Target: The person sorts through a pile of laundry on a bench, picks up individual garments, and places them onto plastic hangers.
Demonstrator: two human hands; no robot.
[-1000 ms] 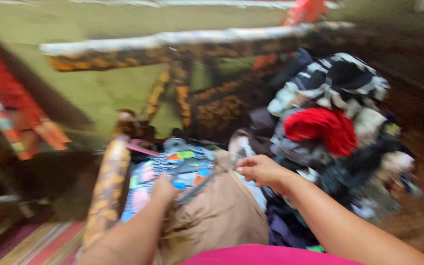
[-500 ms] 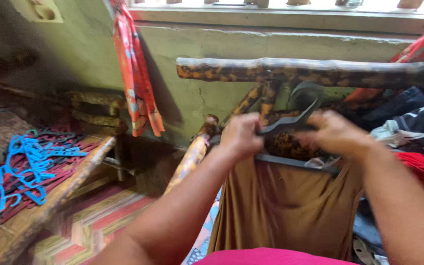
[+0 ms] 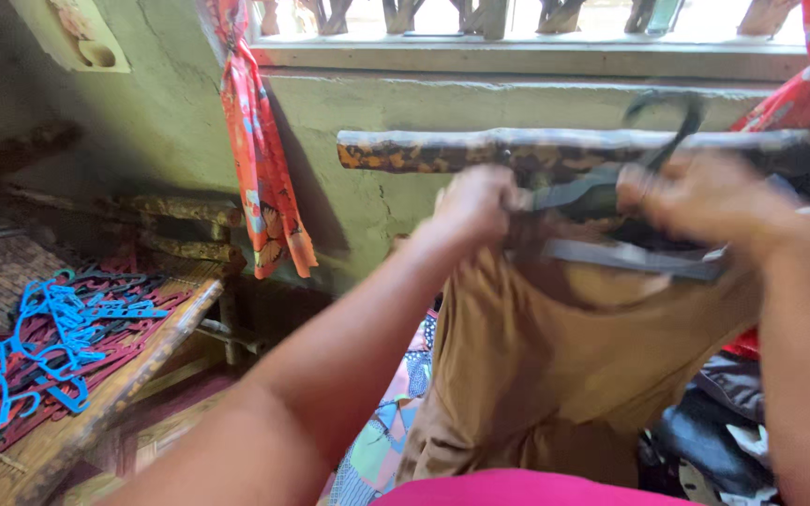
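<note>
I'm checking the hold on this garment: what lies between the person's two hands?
In the head view, a dark grey hanger spans between the left hand and the right hand, with the brown garment draped from it.

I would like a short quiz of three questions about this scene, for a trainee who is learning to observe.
1. True or false: both hands grip the dark hanger that carries the brown garment.
2. Which lies on the bamboo bench at the left? A) folded towels B) a heap of blue and dark red hangers C) shoes
3. Fill in: an orange patterned cloth hangs below the ____ sill.

Key
1. True: the left hand holds the hanger's left end and the right hand its right side, though motion blur hides the fingers.
2. B: the hangers are piled on it.
3. window
</note>
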